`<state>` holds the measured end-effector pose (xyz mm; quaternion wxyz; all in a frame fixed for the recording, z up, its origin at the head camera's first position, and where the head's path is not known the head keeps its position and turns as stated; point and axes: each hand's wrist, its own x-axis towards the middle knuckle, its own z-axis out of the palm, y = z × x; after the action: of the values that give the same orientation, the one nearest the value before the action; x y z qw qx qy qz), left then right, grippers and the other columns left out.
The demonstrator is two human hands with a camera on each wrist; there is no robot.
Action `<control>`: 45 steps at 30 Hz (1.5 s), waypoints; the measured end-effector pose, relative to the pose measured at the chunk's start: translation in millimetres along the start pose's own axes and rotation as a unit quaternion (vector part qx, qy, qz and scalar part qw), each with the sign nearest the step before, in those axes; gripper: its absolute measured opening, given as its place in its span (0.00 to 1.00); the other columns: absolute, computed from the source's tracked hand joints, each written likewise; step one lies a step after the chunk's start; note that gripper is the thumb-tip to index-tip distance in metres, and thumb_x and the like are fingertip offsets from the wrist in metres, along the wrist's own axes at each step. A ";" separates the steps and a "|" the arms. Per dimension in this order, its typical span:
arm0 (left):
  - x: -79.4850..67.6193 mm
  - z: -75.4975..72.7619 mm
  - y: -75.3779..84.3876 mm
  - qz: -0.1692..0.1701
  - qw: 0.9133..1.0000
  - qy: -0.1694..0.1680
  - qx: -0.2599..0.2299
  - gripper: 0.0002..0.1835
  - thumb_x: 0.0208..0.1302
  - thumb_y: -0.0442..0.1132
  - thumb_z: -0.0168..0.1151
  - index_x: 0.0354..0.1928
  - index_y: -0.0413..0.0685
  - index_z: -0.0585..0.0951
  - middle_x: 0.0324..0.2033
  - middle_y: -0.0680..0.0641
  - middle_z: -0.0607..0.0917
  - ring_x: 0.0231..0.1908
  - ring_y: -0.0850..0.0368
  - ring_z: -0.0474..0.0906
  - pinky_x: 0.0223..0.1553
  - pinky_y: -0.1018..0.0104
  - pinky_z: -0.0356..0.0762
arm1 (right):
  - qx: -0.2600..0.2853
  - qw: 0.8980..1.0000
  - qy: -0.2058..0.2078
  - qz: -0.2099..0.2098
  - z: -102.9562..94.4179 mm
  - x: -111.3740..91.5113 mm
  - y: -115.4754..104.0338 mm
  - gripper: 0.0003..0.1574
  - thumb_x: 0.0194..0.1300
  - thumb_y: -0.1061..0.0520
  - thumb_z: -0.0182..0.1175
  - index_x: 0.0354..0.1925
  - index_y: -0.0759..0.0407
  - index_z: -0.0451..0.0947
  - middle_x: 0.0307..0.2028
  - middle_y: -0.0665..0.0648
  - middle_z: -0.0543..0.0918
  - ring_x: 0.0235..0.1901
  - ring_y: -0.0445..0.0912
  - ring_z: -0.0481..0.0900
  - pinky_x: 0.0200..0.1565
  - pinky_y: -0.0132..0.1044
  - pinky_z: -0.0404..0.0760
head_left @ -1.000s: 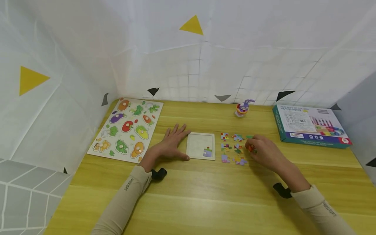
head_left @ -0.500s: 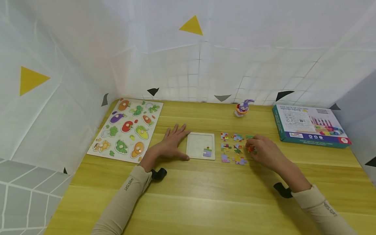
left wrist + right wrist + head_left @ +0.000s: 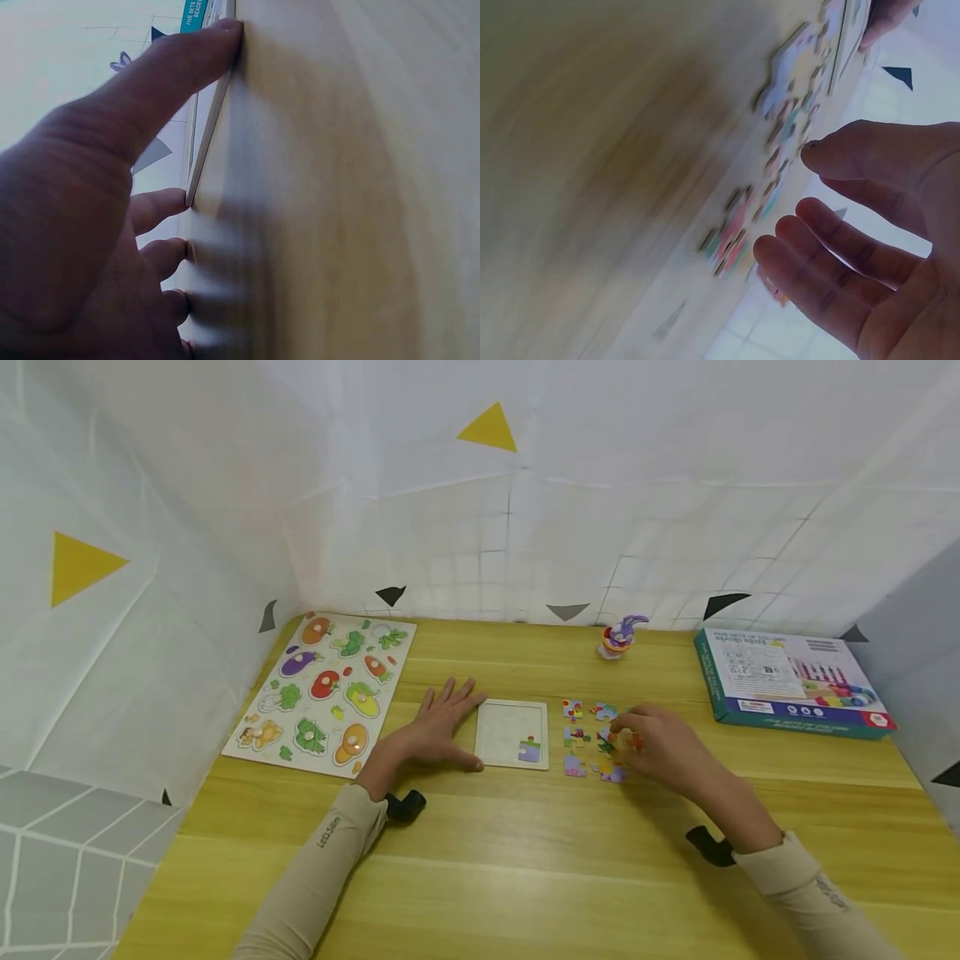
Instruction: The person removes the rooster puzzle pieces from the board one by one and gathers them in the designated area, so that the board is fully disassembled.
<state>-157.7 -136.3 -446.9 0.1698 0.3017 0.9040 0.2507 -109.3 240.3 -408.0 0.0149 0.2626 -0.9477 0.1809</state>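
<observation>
My left hand (image 3: 431, 735) lies spread on the table, thumb and index fingertip at the left edge of a small pale puzzle tray (image 3: 498, 735). In the left wrist view the thumb (image 3: 172, 71) rests against the tray's edge. One purple and green jigsaw piece (image 3: 529, 750) sits in the tray's lower right corner. Right of the tray, loose jigsaw pieces (image 3: 576, 766) are laid out in rows. My right hand (image 3: 663, 747) hovers over their right side, covering some. In the right wrist view its fingers are loosely bent with nothing between them; a red and green piece (image 3: 731, 236) lies below.
A vegetable peg puzzle board (image 3: 322, 693) lies at the left. Behind the loose pieces stands a small purple rabbit figure (image 3: 621, 635). A teal and white box (image 3: 795, 681) is at the back right. White sheeting (image 3: 420, 535) hangs behind the table.
My right hand has moved a little left, from the rightmost pieces towards the middle ones. The left hand and the tray have stayed where they were.
</observation>
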 end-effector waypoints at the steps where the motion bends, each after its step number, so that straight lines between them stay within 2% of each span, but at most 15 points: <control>1: 0.0 0.4 -0.2 0.001 1.000 0.000 -0.001 0.59 0.52 0.63 0.74 0.80 0.53 0.52 0.79 0.45 0.39 0.76 0.43 0.25 0.71 0.41 0.24 | 0.001 1.000 -0.002 -0.002 0.8 1.2 -1.7 0.17 0.49 0.66 0.75 0.41 0.61 0.85 0.41 0.60 0.82 0.36 0.52 0.78 0.40 0.51 0.81; 10: 0.7 0.4 1.0 0.000 1.000 -0.003 -0.001 0.60 0.52 0.63 0.74 0.80 0.53 0.52 0.79 0.46 0.39 0.76 0.43 0.25 0.71 0.42 0.24 | 0.009 1.000 -0.017 0.002 6.8 11.6 -18.1 0.18 0.50 0.66 0.73 0.43 0.62 0.85 0.43 0.60 0.82 0.39 0.53 0.80 0.42 0.51 0.81; 19: -0.4 0.3 2.0 -0.001 1.000 -0.003 -0.003 0.59 0.52 0.63 0.75 0.80 0.53 0.53 0.79 0.45 0.40 0.76 0.43 0.26 0.71 0.41 0.24 | 0.024 0.999 -0.016 -0.015 15.1 19.0 -32.3 0.15 0.53 0.64 0.72 0.42 0.60 0.85 0.40 0.58 0.81 0.36 0.51 0.79 0.37 0.46 0.79; 26: -0.9 -0.3 2.2 -0.001 1.000 -0.002 -0.004 0.59 0.52 0.62 0.75 0.80 0.53 0.53 0.79 0.45 0.40 0.76 0.42 0.26 0.71 0.41 0.25 | 0.026 0.999 -0.019 -0.023 20.0 26.0 -41.6 0.17 0.52 0.64 0.72 0.43 0.61 0.85 0.42 0.57 0.83 0.41 0.51 0.80 0.43 0.49 0.81; 30: 0.0 -0.3 2.0 -0.001 1.000 -0.002 -0.003 0.59 0.53 0.62 0.74 0.80 0.53 0.52 0.79 0.45 0.40 0.76 0.42 0.26 0.71 0.41 0.24 | 0.021 0.999 -0.025 -0.028 22.2 30.6 -47.0 0.17 0.52 0.63 0.72 0.43 0.60 0.85 0.42 0.56 0.83 0.40 0.51 0.80 0.42 0.49 0.81; 39: 0.1 -0.7 0.3 0.000 1.000 0.000 -0.003 0.60 0.53 0.63 0.74 0.80 0.53 0.52 0.79 0.45 0.39 0.76 0.42 0.25 0.71 0.41 0.24 | 0.010 0.997 -0.007 -0.075 28.2 40.0 -55.5 0.16 0.51 0.65 0.70 0.42 0.61 0.85 0.40 0.57 0.85 0.40 0.52 0.82 0.41 0.48 0.82; 45: 0.1 -1.7 0.6 0.001 1.000 0.001 -0.001 0.60 0.52 0.63 0.75 0.80 0.52 0.52 0.79 0.44 0.40 0.76 0.42 0.26 0.71 0.40 0.24 | 0.027 0.996 -0.009 -0.080 32.9 47.7 -61.7 0.17 0.51 0.67 0.69 0.43 0.61 0.85 0.41 0.58 0.85 0.41 0.54 0.82 0.41 0.49 0.82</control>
<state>-158.4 -136.4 -445.2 0.1685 0.3021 0.9037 0.2523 -117.2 156.2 -412.2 0.0137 0.3399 -0.9184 0.2019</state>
